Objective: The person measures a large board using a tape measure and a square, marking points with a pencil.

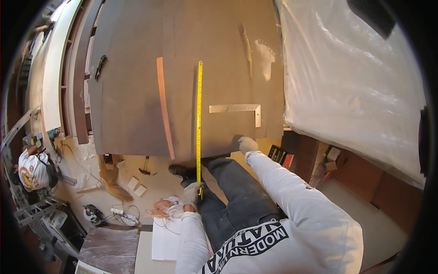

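Observation:
A brown board (pixel 127 91) spans the upper middle. My left hand (pixel 191 194), gloved, is closed on a yellow tape measure (pixel 199 132), whose blade extends up over the board. My right hand (pixel 248 145), also gloved, is curled at the board's near edge; what it holds, if anything, is hidden. A steel square (pixel 232 108) lies above my right hand. An orange-brown strip (pixel 165 109) lies left of the tape, and a dark hand tool (pixel 101 66) rests near the board's left edge.
Another person (pixel 33 171) in white is at the far left by an aluminium ladder (pixel 18 125). Long panels (pixel 54 68) lie at left. A plastic-covered slab (pixel 346 91) is at right. A hammer (pixel 145 170), cables (pixel 130 214) and small blocks (pixel 137 187) lie below the board.

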Motion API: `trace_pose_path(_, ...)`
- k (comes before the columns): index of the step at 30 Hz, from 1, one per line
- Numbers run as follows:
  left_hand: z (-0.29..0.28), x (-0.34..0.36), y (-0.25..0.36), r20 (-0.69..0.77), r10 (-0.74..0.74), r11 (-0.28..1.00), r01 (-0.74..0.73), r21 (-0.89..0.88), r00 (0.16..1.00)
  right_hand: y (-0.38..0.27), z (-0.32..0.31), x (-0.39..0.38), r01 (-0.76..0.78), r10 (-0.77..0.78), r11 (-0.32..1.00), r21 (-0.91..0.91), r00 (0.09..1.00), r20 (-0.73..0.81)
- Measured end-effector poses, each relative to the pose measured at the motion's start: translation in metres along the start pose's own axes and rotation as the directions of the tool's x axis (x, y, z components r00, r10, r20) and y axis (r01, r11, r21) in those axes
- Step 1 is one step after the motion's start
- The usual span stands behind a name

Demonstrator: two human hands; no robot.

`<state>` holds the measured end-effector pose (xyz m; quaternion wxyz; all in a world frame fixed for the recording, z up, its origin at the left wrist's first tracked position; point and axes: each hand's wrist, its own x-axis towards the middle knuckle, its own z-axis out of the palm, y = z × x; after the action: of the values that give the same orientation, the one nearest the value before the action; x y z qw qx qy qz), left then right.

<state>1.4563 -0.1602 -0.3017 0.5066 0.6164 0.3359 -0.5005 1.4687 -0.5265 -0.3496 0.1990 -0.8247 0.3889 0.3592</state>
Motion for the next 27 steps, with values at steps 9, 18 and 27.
trace_pose_path(9,-0.057,0.01,0.031,-0.051,-0.034,0.968,0.046,0.245,0.998,-0.001,-0.047,0.081,0.337,-0.325,0.939,0.067,0.934,-0.147)
trace_pose_path(18,-0.134,-0.011,0.092,-0.15,-0.143,0.895,0.193,0.403,0.978,-0.024,-0.055,0.115,0.217,-0.218,0.976,-0.011,0.973,-0.08)
trace_pose_path(27,-0.14,-0.025,0.108,-0.148,-0.225,0.826,0.269,0.496,0.963,0.052,-0.059,0.135,-0.16,0.193,0.959,0.235,0.973,-0.127)
